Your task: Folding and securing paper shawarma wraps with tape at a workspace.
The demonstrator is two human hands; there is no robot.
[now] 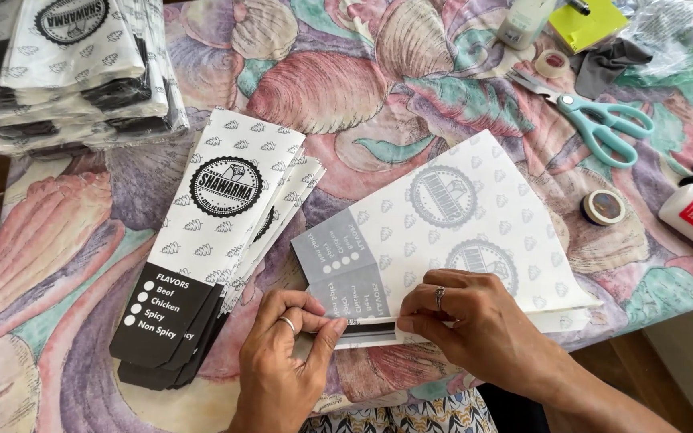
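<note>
Both hands, left hand [282,353] and right hand [475,321], pressing the folded edge of a printed paper sheet [451,224] beside a stack of finished sleeves [218,232].

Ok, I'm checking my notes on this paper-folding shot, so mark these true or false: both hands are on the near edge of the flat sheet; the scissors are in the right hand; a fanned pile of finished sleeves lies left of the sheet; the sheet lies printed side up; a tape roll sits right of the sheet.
1. Both hands press the near edge of the flat sheet: true; the left hand and right hand pinch its folded strip.
2. The right hand holds the scissors: false; they lie on the tablecloth, far right.
3. A fanned pile of sleeves lies left of the sheet: true.
4. The sheet lies printed side up: false; its print shows through faint and mirrored.
5. A tape roll sits right of the sheet: true.
</note>
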